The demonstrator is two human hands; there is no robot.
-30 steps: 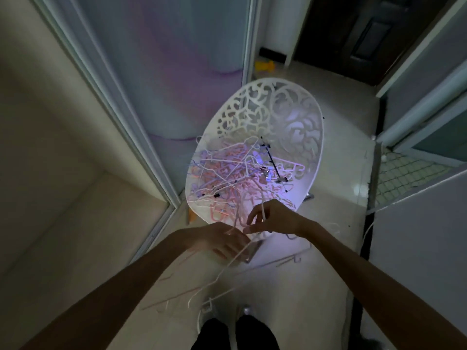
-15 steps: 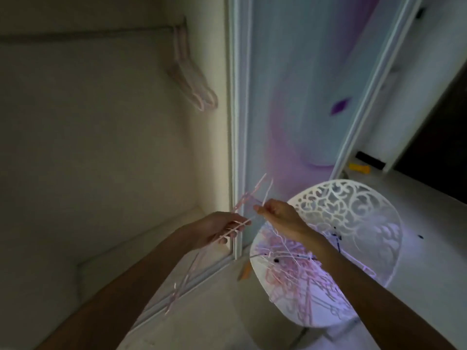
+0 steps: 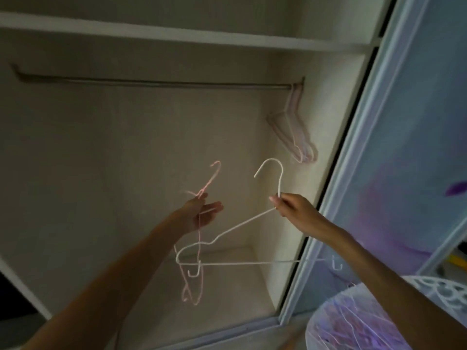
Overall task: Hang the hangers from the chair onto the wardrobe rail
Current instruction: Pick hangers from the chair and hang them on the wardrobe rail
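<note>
Two bare hands are seen: the left hand and the right hand. One thin white wire hanger is held by the right hand, and one thin pink wire hanger is held by the left hand; whether a second pink one lies behind it cannot be told. One dark metal wardrobe rail is counted, with a small bunch of pale pink hangers hung at its right end, about three, blurred together. One white openwork plastic chair is seen, with a tangled heap of pink and white hangers too mixed to be counted.
</note>
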